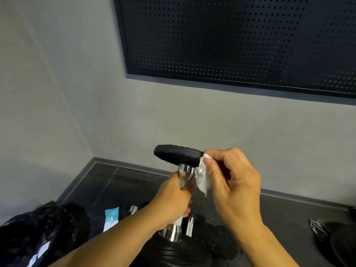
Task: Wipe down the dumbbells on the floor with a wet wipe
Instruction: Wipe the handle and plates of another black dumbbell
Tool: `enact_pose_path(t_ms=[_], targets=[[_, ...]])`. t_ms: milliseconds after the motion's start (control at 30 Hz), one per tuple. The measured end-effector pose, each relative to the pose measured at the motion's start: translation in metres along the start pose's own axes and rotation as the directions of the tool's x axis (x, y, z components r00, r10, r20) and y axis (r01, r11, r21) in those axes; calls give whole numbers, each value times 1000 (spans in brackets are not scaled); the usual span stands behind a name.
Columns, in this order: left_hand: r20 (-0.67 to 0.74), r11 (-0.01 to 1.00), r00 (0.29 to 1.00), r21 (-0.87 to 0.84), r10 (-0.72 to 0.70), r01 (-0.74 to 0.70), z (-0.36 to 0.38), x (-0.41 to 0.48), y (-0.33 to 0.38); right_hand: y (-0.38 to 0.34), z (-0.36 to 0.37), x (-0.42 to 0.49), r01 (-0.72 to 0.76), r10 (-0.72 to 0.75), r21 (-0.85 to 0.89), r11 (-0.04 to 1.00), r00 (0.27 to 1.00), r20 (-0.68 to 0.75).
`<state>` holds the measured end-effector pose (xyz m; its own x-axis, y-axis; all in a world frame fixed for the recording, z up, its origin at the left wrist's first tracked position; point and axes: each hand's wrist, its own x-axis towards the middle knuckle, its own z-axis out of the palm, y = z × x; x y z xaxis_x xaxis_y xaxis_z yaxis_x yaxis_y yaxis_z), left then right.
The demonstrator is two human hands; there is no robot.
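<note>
Dumbbell (pixel 178 170): held upright in front of the person, above the dark floor (pixel 119 182), in a room corner; chrome handle vertical, black rubber end at top, the lower black end near the bottom edge of view. Left hand (pixel 173 197): closed in a fist around the chrome handle, just under the upper collar. Right hand (pixel 229 182): fingers pinched on a crumpled white wipe (pixel 202 176), which is pressed against the right rim of the top end and hangs down beside the collar. Wipe packet (pixel 111 218): pale blue and white, lying flat on the floor to the left. Black bag (pixel 38 232): glossy plastic, bunched at lower left, beside the packet. Chrome bars (pixel 189 226): one just right of the handle, another near the packet. Pegboard (pixel 231 39): dark, perforated, mounted on the grey wall above. Metal chain or clips at far right, indistinct.
</note>
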<state>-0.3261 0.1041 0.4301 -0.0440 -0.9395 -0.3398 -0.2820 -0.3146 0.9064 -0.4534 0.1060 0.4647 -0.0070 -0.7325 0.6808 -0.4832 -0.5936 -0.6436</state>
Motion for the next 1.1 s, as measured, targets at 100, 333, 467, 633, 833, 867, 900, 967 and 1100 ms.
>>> enact_pose_path(t_ms=[100,333,467,633,833,867,900,967,1100], targets=[[-26,989,997,131,73,-69,-2,1,-2,-3,0,7,72,-72,-89,993,997,7],[-66,854,992,517,105,-56,-7,-2,-4,-16,3,28,261,-197,-263,929,949,244],[-67,781,987,620,146,-74,-6,-9,-5,-25,21,48,241,-99,-334,911,916,389],[-73,723,985,688,157,-64,-3,-9,-7,-35,35,66,241,61,-426,872,809,584],[-72,634,961,765,265,-118,-6,-11,-12,-17,55,92,34,280,-430,902,714,642],[-64,620,959,774,276,-127,-7,-12,-13,-13,58,97,-24,334,-439,898,687,645],[-57,603,958,787,281,-131,-7,-13,-13,-10,60,100,-81,382,-445,892,661,645],[-45,577,955,805,292,-138,-8,-12,-15,0,64,105,-186,472,-467,865,618,629],[-29,559,950,814,311,-158,-7,-14,-18,26,66,108,-241,590,-554,797,505,630]])
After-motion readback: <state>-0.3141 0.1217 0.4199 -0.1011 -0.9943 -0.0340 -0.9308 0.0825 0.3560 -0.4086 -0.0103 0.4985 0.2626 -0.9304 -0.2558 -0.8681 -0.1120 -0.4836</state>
